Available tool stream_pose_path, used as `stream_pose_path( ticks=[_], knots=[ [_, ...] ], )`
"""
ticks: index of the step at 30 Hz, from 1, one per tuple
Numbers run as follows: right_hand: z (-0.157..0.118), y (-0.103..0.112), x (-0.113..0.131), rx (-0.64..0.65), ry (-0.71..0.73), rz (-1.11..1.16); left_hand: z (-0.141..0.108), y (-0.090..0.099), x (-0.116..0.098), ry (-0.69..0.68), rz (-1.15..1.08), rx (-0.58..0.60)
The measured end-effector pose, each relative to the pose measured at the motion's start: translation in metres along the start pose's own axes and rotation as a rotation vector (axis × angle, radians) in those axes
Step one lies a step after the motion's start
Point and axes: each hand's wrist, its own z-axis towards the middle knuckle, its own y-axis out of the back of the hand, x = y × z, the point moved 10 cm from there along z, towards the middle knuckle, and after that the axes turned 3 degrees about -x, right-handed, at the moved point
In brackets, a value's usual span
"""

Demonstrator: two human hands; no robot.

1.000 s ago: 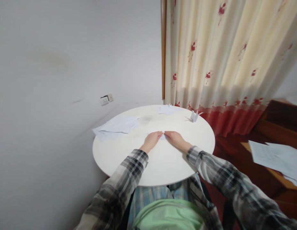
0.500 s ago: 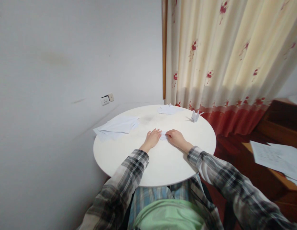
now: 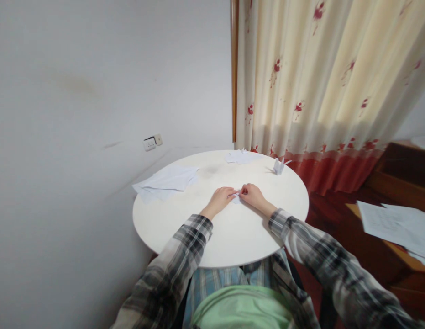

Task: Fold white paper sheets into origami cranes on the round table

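A small folded piece of white paper point(image 3: 236, 199) lies on the round white table point(image 3: 233, 237), between my two hands. My left hand point(image 3: 221, 199) grips its left side, thumb and fingers closed on the edge. On the other side my right hand point(image 3: 250, 194) pinches the paper between thumb and curled fingers. Part of the paper is hidden under my fingers, so its exact folded shape cannot be made out. Beyond my right hand a folded paper crane point(image 3: 278, 167) stands upright on the table.
Several white paper sheets point(image 3: 169, 179) lie at the table's left edge. More paper pieces point(image 3: 240, 157) rest at the far edge. To the right, printed sheets point(image 3: 393, 226) lie on a wooden piece of furniture. A wall and a flowered curtain point(image 3: 301, 82) border the table.
My left hand has gone from lying fairly flat beside the paper to gripping its edge, shifting slightly right. The right hand has barely moved, and an edge of the paper now looks lifted.
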Motion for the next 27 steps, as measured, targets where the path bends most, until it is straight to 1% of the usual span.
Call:
stream_pose_path(
  ticks=[4, 7, 11, 16, 23, 27],
  knots=[
    [0.004, -0.005, -0.012, -0.006, -0.049, 0.127, -0.001, 0.005, -0.004, -0.013, -0.032, -0.027],
    [0.004, -0.004, -0.012, -0.039, -0.033, 0.213, -0.001, 0.011, -0.004, -0.006, -0.071, -0.072],
    [0.002, 0.003, -0.002, -0.085, 0.049, 0.291, -0.002, 0.016, -0.004, 0.010, -0.108, -0.122],
    [-0.002, 0.011, 0.012, -0.112, 0.156, 0.323, -0.002, 0.020, -0.004, 0.057, -0.122, -0.129],
    [-0.006, 0.017, 0.024, -0.096, 0.203, 0.353, -0.002, 0.020, -0.005, 0.059, -0.114, -0.125],
    [-0.008, 0.016, 0.028, -0.082, 0.232, 0.329, -0.002, 0.019, -0.004, 0.078, -0.111, -0.112]
  ],
)
